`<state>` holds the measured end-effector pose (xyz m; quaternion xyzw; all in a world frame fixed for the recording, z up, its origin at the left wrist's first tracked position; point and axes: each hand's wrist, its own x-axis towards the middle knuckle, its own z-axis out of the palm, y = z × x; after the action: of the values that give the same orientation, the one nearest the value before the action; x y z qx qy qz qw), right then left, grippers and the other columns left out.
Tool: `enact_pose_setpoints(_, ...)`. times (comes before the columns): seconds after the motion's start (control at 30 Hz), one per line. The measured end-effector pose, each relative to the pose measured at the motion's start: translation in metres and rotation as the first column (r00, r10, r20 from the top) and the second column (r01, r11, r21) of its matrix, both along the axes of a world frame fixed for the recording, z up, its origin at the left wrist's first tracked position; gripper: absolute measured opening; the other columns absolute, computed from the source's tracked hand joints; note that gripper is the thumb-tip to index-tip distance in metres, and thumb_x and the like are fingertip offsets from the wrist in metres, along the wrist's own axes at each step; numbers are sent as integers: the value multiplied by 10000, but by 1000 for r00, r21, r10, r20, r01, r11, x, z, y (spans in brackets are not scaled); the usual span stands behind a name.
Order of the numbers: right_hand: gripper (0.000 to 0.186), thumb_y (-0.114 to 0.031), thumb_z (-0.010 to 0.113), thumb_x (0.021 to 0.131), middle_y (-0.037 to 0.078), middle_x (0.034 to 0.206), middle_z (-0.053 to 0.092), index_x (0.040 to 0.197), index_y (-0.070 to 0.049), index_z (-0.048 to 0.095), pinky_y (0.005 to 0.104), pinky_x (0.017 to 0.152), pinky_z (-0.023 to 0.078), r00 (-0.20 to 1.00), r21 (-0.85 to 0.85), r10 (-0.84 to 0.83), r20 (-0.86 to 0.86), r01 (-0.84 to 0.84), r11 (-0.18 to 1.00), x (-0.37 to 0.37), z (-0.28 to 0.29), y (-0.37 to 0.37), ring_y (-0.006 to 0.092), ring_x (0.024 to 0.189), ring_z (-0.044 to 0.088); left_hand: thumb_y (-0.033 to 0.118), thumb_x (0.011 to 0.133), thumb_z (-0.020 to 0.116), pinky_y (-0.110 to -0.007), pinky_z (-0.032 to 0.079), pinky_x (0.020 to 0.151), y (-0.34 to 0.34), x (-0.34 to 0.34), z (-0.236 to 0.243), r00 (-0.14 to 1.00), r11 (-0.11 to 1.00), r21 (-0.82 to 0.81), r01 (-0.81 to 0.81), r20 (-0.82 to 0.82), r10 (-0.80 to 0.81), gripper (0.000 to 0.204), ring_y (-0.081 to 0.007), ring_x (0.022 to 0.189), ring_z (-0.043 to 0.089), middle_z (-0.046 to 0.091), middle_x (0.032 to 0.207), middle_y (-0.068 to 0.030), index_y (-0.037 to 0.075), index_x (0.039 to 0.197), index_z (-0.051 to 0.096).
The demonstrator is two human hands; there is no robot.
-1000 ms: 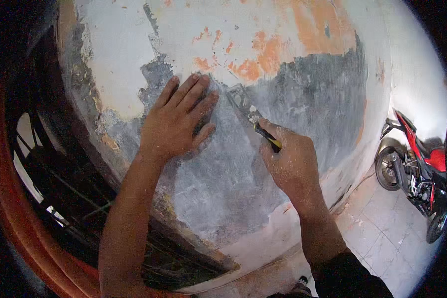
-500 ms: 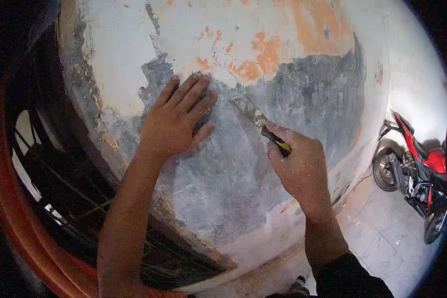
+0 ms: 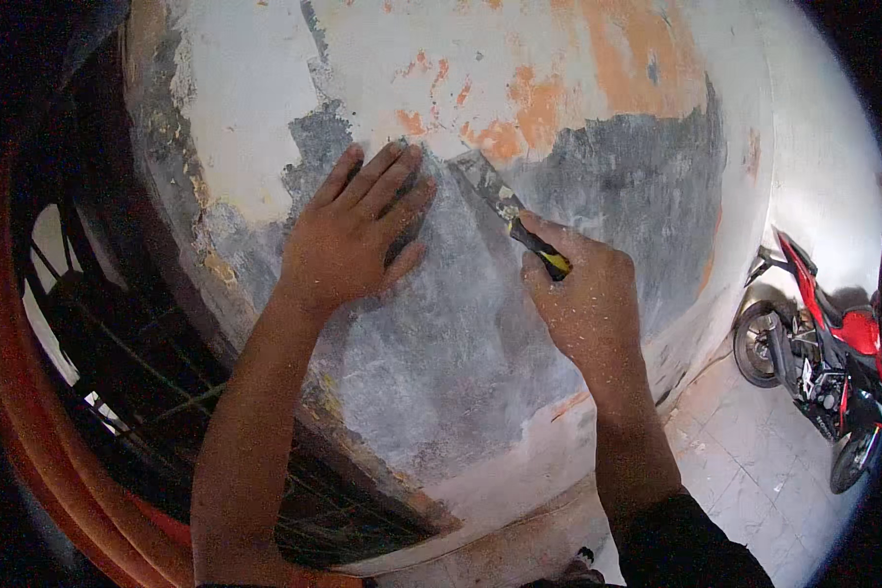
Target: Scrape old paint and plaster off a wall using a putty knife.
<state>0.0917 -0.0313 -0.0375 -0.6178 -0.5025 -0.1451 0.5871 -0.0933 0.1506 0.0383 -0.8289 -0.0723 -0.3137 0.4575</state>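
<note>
In front of me is a wall (image 3: 431, 363) with a bare grey patch, bordered above by peeling white and orange paint (image 3: 529, 108). My left hand (image 3: 358, 230) rests on the grey area with its fingers stretched out, their tips close to the white paint's lower edge. To its right, my right hand (image 3: 588, 289) is wrapped around the black and yellow handle of a putty knife (image 3: 495, 191). The knife's flat blade, smeared with pale residue, points up and left. Its tip meets the wall at the border between grey surface and white paint.
A dark opening with a metal grille (image 3: 127, 363) lies along the wall's left edge, beside an orange curtain-like cloth (image 3: 59, 470). At the right a red and black motorcycle (image 3: 813, 343) stands on a tiled floor (image 3: 745, 461) dotted with small pale flakes.
The putty knife and my right hand have moved slightly up and to the left along the wall. My left hand stays spread in about the same place.
</note>
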Motion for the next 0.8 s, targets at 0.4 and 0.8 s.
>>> enact_pose_setpoints(0.4, 407, -70, 723, 880, 258, 1099, 747, 1287, -55, 727, 373, 841, 591, 999, -65, 20, 32, -18, 998, 5, -6, -9, 280, 939, 770, 407, 888, 727, -511, 241, 1275, -1, 0, -1, 1000, 1000, -3, -19, -7, 19, 637, -264, 1536, 351, 397, 1647, -84, 191, 1465, 565)
enact_pose_setpoints(0.8, 375, -145, 716, 887, 240, 1076, 737, 1253, -66, 732, 430, 849, 589, 998, -67, 5, 56, -1, 998, 2, -9, -7, 380, 947, 742, 392, 882, 730, -514, 253, 1271, -1, 1, -1, 1000, 1000, -17, 3, 3, -2, 634, -270, 1522, 372, 421, 1631, -88, 177, 1457, 574)
